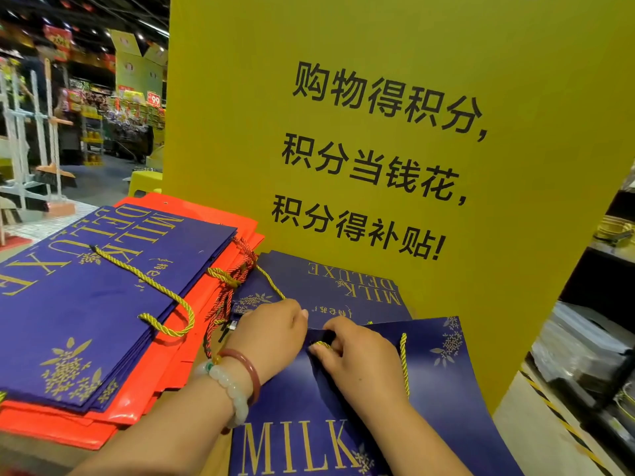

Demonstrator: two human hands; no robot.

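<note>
Lying flat at the near edge of the surface, the bag [446, 389] sits directly under both hands, its mouth end turned away from the person. The left hand [271, 326] is at the left part of that top edge, fingers curled down onto it and gripping the paper; two bracelets [237, 383], one pale and beaded, one red, circle its wrist. The right hand [360, 362] rests on the bag just beside the left, nearly touching it, thumb and fingertips pinching one end of the cord [404, 362] close to the top edge. From that pinch the cord disappears under the hand and shows again as a twisted gold length running down the bag to the right of the wrist. The bag is deep blue paper, printed with gold flower sprigs near its upper right corner and the gold word MILK near the bottom of the view. A second bag [343, 286] of the same print lies just beyond, partly covered by the first, against a yellow sign [240, 132]. A stack [103, 304] of blue and red bags stands to the left.
</note>
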